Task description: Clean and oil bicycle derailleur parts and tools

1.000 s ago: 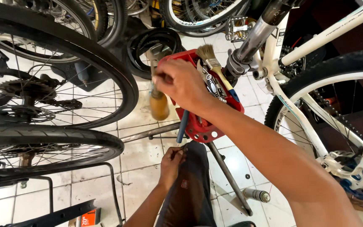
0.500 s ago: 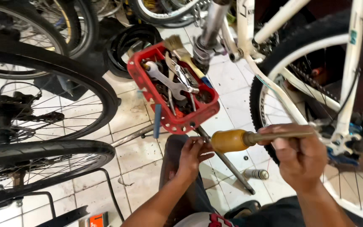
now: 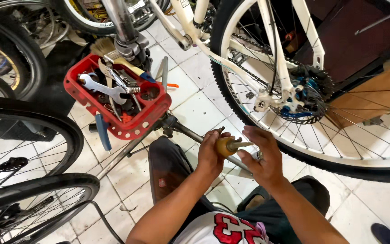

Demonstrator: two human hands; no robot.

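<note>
I see left hand [image 3: 211,153] clenched round amber screwdriver handle [image 3: 226,146], low centre over my lap. Right hand [image 3: 262,158] just beside, fingertips pinching its metal shaft end. Red tool tray [image 3: 150,118] up-left, holding wrenches, brush. White bike's rear wheel [image 3: 339,149] near right, above tiled floor [image 3: 199,108].

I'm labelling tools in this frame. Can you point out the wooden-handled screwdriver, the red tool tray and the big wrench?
wooden-handled screwdriver [image 3: 227,146], head view, on its rounded handle.
red tool tray [image 3: 137,125], head view, on its near rim.
big wrench [image 3: 107,89], head view, mid-shaft.
</note>
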